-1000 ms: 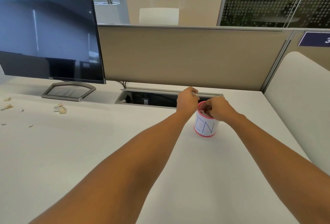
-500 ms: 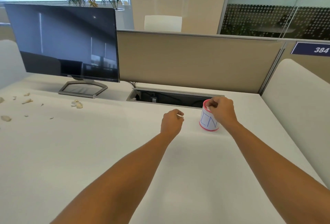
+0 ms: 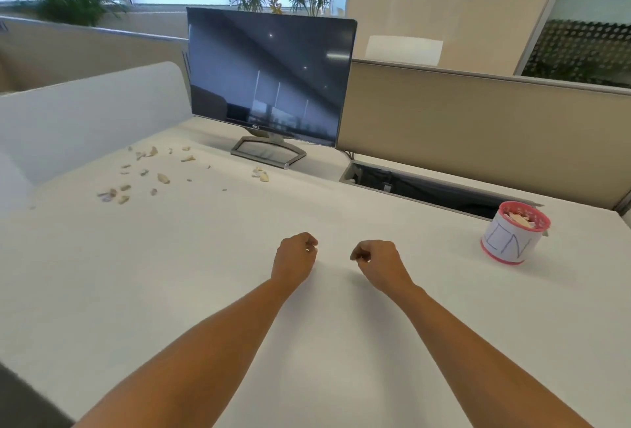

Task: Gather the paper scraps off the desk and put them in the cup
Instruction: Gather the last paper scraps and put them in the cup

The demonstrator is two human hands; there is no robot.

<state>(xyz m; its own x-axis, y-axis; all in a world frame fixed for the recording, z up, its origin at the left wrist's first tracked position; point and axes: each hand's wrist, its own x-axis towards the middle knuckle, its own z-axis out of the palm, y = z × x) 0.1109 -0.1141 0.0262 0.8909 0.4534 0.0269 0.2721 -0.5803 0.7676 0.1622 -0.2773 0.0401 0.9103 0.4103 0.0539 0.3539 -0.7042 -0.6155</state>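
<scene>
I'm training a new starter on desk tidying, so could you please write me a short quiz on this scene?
1. True or false: the cup lies tipped over on the desk.
2. Most loose paper scraps lie: A) left of the monitor; B) against the cup; C) under the hands.
3. Which hand is nearer the cup?
Key: 1 false, it stands upright; 2 A; 3 the right hand.

The surface (image 3: 205,274) was plain white. Left of the black-screened monitor (image 3: 269,79), with its silver-grey stand (image 3: 268,152), lay cream and tan paper scraps (image 3: 163,178). Right of the monitor stood a pink mesh-patterned cup (image 3: 512,238), its white label lettered in blue, before a beige partition (image 3: 478,127).
</scene>
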